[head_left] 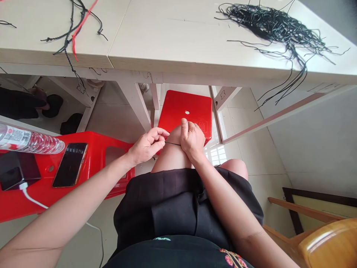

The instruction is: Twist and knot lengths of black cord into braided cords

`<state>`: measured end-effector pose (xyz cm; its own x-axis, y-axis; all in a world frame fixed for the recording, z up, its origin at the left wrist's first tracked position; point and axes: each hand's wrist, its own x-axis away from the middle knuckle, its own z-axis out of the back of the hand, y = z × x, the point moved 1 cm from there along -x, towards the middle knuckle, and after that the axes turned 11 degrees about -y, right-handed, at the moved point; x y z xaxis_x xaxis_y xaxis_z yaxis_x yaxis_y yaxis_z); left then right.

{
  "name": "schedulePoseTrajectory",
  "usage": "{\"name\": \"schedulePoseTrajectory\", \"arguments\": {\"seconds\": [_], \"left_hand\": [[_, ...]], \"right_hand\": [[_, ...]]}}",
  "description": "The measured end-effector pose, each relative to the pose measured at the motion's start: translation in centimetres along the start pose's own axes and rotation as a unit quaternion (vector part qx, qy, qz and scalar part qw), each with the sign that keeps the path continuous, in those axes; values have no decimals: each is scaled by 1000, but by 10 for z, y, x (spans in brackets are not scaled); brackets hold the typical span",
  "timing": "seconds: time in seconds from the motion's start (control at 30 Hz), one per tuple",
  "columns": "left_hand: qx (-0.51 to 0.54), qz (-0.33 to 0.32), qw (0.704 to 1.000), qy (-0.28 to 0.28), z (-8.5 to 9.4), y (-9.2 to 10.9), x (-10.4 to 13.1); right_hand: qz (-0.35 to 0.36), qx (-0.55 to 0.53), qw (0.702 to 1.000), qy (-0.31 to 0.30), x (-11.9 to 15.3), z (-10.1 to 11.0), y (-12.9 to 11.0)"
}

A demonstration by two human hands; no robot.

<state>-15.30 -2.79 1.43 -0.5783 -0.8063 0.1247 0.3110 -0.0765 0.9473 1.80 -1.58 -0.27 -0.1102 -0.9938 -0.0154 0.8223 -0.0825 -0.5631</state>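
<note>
A thin black braided cord stretches between my two hands, just above my bare knee. My left hand pinches one end of it between thumb and fingertips. On the right, my right hand is closed in a fist over the knee, thumb on top, with the cord running into it. The rest of the cord inside that fist is hidden. On the table, a tangled bundle of black cords lies at the right, some strands hanging over the edge. Knotted black cords and a red cord lie at the left.
The white table spans the top. Under it stands a red stool. A red seat at the left holds a phone, a bottle and a dark box with a white cable. A wooden chair stands lower right.
</note>
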Motion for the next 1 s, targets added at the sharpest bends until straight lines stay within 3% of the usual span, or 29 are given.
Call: {"name": "schedulePoseTrajectory", "arguments": {"seconds": [0.37, 0.6, 0.7, 1.0], "left_hand": [[13, 13, 1000, 22, -7, 7, -4], [35, 31, 999, -5, -4, 7, -2], [-4, 37, 999, -29, -2, 9, 1], [-102, 52, 993, -24, 2, 4, 0]], "right_hand": [[-7, -21, 1000, -11, 0, 2, 1], [-3, -11, 1000, -10, 0, 2, 1], [-4, -10, 1000, -9, 0, 2, 1], [-3, -11, 1000, -13, 0, 2, 1]]}}
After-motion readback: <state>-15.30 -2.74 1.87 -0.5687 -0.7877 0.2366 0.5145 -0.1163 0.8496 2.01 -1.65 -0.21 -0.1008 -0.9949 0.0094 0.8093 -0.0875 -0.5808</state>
